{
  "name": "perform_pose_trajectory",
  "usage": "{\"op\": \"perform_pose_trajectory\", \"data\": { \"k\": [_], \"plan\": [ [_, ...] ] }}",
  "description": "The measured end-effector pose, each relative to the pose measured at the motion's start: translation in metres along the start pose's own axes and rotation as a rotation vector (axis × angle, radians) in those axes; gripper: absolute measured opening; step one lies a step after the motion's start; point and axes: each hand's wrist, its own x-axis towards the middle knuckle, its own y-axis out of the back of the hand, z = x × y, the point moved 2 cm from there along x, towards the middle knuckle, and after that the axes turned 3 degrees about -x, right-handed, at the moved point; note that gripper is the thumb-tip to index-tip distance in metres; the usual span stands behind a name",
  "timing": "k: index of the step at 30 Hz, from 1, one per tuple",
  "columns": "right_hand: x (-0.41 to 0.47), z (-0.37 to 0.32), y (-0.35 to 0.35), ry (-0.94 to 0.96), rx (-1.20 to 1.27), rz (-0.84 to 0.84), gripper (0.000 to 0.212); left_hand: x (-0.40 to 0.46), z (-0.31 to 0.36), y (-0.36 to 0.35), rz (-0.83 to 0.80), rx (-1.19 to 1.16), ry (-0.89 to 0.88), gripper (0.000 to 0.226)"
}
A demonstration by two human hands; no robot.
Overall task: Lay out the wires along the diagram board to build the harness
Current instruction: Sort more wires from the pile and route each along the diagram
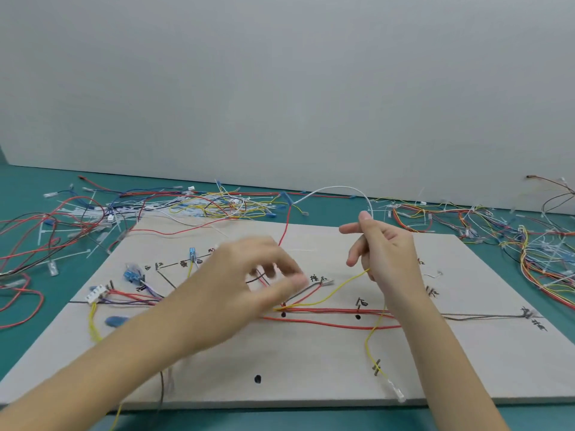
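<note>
Head view, looking down at a pale diagram board [311, 362] on a teal table [37, 353]. Red wires [329, 323] run side by side across the board's middle, over drawn lines, black dots and handwritten labels. A yellow wire [334, 292] rises from that bundle to the right hand [384, 253], which is raised above the board. That hand pinches a white wire [339, 188] between thumb and curled fingers, with the index finger pointing left; the white wire arches up from the grip and back down to a blue connector [287, 198] at the board's far edge, and a red lead hangs from that connector toward the left hand. The left hand [249, 281] is blurred, hovering over the board's centre with fingers bent toward the thumb; whether it grips anything cannot be told. Loose wires [71, 222] lie heaped beyond the board on the left, with more along the right.
</note>
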Motion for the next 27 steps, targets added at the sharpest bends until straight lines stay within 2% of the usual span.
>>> {"op": "perform_pose_trajectory", "data": {
  "k": [2,6,10,12,14,16,18,21,22,24,27],
  "plan": [
    [-0.003,-0.001,-0.007,0.032,-0.008,-0.011,0.041,-0.005,0.0,-0.016,-0.165,-0.015,0.062,0.034],
    [-0.004,0.0,-0.007,0.04,0.009,-0.032,0.041,-0.007,0.001,-0.026,-0.256,-0.135,0.108,0.018],
    [-0.003,0.002,0.0,0.002,0.034,-0.037,0.04,-0.003,-0.002,-0.013,-0.266,-0.394,0.205,0.04],
    [-0.002,0.004,0.0,0.008,0.025,-0.048,0.04,-0.001,-0.001,-0.007,-0.333,-0.573,0.3,0.054],
    [-0.002,0.006,-0.001,0.02,-0.01,-0.058,0.04,-0.001,0.001,0.0,-0.393,-0.632,0.332,0.051],
    [0.0,0.01,0.002,0.028,-0.069,-0.051,0.04,0.001,0.0,0.009,-0.36,-0.697,0.333,0.045],
    [0.002,0.015,0.006,0.026,-0.119,-0.032,0.038,0.006,-0.002,0.02,-0.26,-0.801,0.305,0.044],
    [0.007,0.021,0.013,0.0,-0.17,-0.011,0.038,0.013,-0.013,0.037,-0.107,-1.146,0.313,0.026],
    [0.008,0.022,0.015,-0.017,-0.172,-0.011,0.037,0.014,-0.014,0.041,-0.125,-1.327,0.311,0.026],
    [0.01,0.025,0.018,-0.042,-0.18,-0.013,0.037,0.013,-0.017,0.046,-0.222,-1.695,0.348,0.043],
    [0.01,0.026,0.021,-0.032,-0.208,0.025,0.037,0.011,-0.023,0.043,-0.206,-1.897,0.489,0.042]
  ]
}}
